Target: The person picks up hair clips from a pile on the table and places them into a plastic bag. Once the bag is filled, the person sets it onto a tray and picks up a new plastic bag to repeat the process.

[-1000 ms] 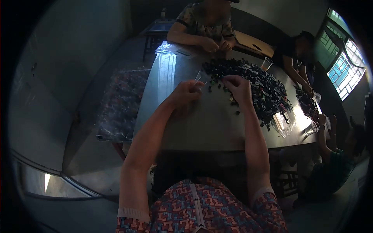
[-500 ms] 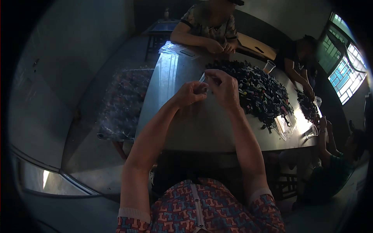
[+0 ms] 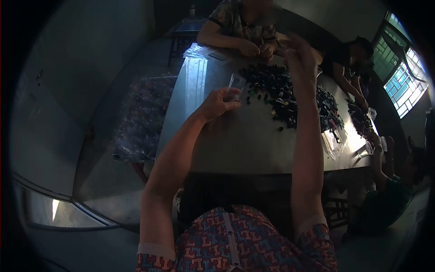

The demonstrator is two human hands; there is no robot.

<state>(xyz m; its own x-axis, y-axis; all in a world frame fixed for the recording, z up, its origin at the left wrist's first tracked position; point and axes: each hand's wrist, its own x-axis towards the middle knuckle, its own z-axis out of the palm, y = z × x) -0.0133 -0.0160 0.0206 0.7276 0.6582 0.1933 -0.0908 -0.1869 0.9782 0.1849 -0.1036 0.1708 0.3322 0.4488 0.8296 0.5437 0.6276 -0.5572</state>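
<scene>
My left hand (image 3: 218, 104) is closed on a small clear plastic bag (image 3: 236, 81), which stands up above the thumb and fingers over the metal table. My right hand (image 3: 301, 62) is raised above the far side of a heap of small dark pieces (image 3: 267, 84). Motion smears its fingers, so whether anything is in them cannot be made out. The heap is mostly black, with a few yellow, green and pink bits, and some pieces lie loose along its near edge. Their exact kind is too small to tell.
Clear plastic bags (image 3: 332, 144) and a clear cup (image 3: 364, 149) lie at the table's (image 3: 217, 154) right. A second heap (image 3: 358, 121) is beyond. Left stands a plastic-covered stack (image 3: 142, 118). One person (image 3: 242, 34) sits opposite; others (image 3: 346, 68) sit on the right.
My right hand has moved away from the bag, up and to the right over the heap. The bag stays in my left hand, now showing more fully.
</scene>
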